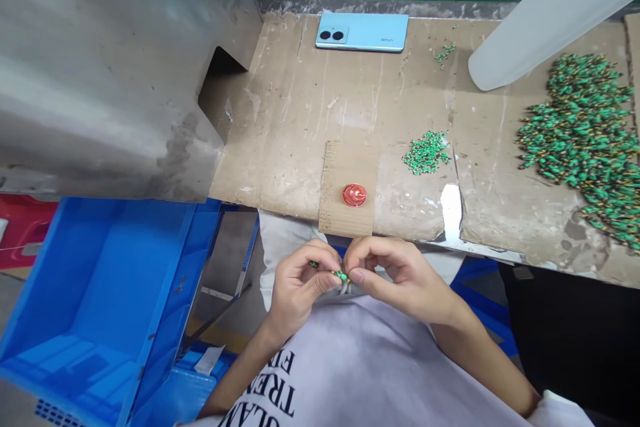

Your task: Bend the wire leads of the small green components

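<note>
My left hand [303, 283] is closed in a pinch near the table's front edge, close to my body. Between its thumb and forefinger shows a small green piece [341, 275], with another small green bit [313, 264] at the curled fingers. My right hand [403, 273] is also closed, its thumb and forefinger pinching the right end of the green piece. Just beyond the hands, a small round red object [355, 195] sits on a strip of cardboard [350, 163]. Further right lies a small heap of tiny green parts [427, 152].
A large pile of green parts with dark and yellowish ends [585, 143] covers the table's right side. A light-blue phone [363, 32] lies at the back. A white tube [540, 23] slants in from above. Metal housing [110, 67] and a blue crate [115, 280] stand left.
</note>
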Demonstrator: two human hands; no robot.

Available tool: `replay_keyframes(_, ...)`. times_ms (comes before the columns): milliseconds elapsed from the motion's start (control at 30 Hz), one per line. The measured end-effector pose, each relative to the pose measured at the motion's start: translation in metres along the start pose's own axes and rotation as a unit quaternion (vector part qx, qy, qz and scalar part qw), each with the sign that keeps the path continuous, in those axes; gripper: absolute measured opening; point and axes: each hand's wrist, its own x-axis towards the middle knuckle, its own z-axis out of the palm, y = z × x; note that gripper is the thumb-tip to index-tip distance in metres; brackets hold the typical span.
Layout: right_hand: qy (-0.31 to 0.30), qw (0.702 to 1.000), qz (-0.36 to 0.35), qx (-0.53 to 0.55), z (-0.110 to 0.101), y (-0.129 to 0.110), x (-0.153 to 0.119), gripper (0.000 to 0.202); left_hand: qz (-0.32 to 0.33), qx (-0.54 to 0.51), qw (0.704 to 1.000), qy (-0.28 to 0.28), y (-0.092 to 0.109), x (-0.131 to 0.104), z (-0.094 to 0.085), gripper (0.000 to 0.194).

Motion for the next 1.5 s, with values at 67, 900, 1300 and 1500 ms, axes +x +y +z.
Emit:
replay_keyframes(67,-0.002,1.000,-0.010,-0.010,0.000,0.000,0.000,0.026,-0.002,-0.001,1.000,0.010,0.000,0.000,0.000,0.022)
replay_keyframes(900,0.098,0.945,-0.243,-0.196,0.003,0.004,-0.003,0.016,0.058,0.081,0.995,0.020,0.022,0.001,0.011,0.011)
replay_keyframes(1300,0.065,0.886,-0.354,-0.293,-0.002,0.016,0.000,0.023,0.119,0.280,0.952,0.017,0.039,-0.002,0.017,0.017)
replay_keyframes(1500,0.062,0.885,-0.356,-0.295,-0.002,0.015,0.000,0.020,0.085,0.276,0.957,0.025,0.043,-0.002,0.020,0.014)
